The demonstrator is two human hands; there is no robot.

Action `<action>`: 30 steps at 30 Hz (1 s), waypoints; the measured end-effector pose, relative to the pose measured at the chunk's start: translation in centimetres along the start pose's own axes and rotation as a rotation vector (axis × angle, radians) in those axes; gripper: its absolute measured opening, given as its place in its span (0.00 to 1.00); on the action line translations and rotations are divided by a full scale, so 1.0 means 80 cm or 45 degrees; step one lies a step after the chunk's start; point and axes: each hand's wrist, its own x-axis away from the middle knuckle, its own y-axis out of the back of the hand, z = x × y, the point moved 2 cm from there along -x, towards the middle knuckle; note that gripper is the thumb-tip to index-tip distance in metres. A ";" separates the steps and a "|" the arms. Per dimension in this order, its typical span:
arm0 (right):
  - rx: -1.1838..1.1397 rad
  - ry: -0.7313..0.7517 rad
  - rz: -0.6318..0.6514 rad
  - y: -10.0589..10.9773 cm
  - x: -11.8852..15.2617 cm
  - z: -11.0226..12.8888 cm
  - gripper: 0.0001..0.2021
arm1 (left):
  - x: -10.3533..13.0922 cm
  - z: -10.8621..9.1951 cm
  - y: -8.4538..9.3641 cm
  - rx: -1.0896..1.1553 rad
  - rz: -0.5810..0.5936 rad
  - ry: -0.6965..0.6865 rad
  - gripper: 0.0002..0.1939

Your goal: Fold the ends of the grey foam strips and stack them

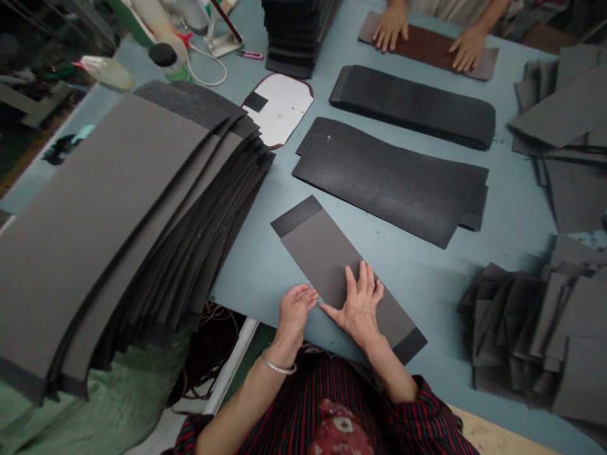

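Note:
A long grey panel with black end strips lies slantwise on the blue-grey table. My right hand rests on it with fingers spread. Beside the panel's left edge is my left hand, its fingers curled together near the edge; whether something small is between them cannot be made out. A silver bangle circles my left wrist. Just beyond the panel lie black panels, stacked unevenly.
A large fanned stack of grey panels fills the left side. Grey pieces are piled at right. Farther back are a black stack, a white template, bottles, and another person's hands on a brown strip.

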 end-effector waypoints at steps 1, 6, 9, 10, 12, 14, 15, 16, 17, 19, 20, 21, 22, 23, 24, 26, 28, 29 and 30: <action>0.032 -0.007 0.015 0.000 0.003 0.002 0.48 | -0.001 0.000 0.000 -0.007 0.002 -0.004 0.06; 0.086 -0.050 0.035 0.002 -0.015 0.001 0.55 | -0.002 -0.001 0.002 -0.024 0.007 -0.027 0.06; 0.081 -0.064 0.074 0.000 -0.029 -0.001 0.59 | -0.002 0.000 0.003 -0.027 0.017 -0.048 0.07; 0.078 -0.068 0.087 -0.002 -0.031 -0.001 0.59 | -0.002 0.001 0.003 -0.026 0.021 -0.054 0.07; 0.081 -0.079 0.101 -0.004 -0.033 0.001 0.60 | -0.003 0.001 0.003 -0.029 0.026 -0.062 0.08; 0.101 -0.088 0.098 -0.006 -0.033 0.003 0.59 | -0.003 0.002 0.003 -0.039 0.025 -0.069 0.09; 0.116 -0.090 0.096 -0.006 -0.033 0.005 0.59 | -0.003 0.002 0.003 -0.046 0.022 -0.072 0.09; 0.131 -0.089 0.097 -0.006 -0.033 0.006 0.59 | -0.003 0.002 0.003 -0.052 0.020 -0.076 0.10; 0.146 -0.088 0.102 -0.006 -0.033 0.008 0.59 | -0.004 0.002 0.004 -0.057 0.020 -0.081 0.10; 0.171 -0.086 0.123 -0.004 -0.033 0.010 0.59 | -0.004 0.002 0.004 -0.062 0.019 -0.099 0.12; 0.182 -0.086 0.136 -0.003 -0.033 0.011 0.59 | -0.005 0.002 0.004 -0.063 0.019 -0.112 0.13; 0.193 -0.088 0.149 -0.002 -0.033 0.011 0.58 | -0.005 0.002 0.004 -0.066 0.022 -0.125 0.14; 0.204 -0.089 0.162 -0.001 -0.033 0.012 0.58 | -0.007 0.003 0.004 -0.073 0.024 -0.137 0.15; 0.214 -0.089 0.171 -0.001 -0.034 0.012 0.58 | -0.008 0.005 0.004 -0.087 0.028 -0.147 0.16; 0.221 -0.088 0.177 0.000 -0.034 0.013 0.57 | -0.010 0.007 0.004 -0.111 0.033 -0.158 0.16; 0.230 -0.087 0.181 0.001 -0.033 0.013 0.58 | -0.014 0.013 0.006 -0.211 0.036 -0.214 0.15; 0.233 -0.090 0.178 0.000 -0.033 0.013 0.58 | -0.016 0.017 0.009 -0.401 0.006 -0.379 0.14; 0.232 -0.093 0.176 0.000 -0.033 0.013 0.58 | -0.016 0.017 0.011 -0.532 -0.029 -0.517 0.13; 0.229 -0.095 0.175 0.000 -0.033 0.012 0.58 | -0.015 0.016 0.014 -0.675 -0.075 -0.683 0.13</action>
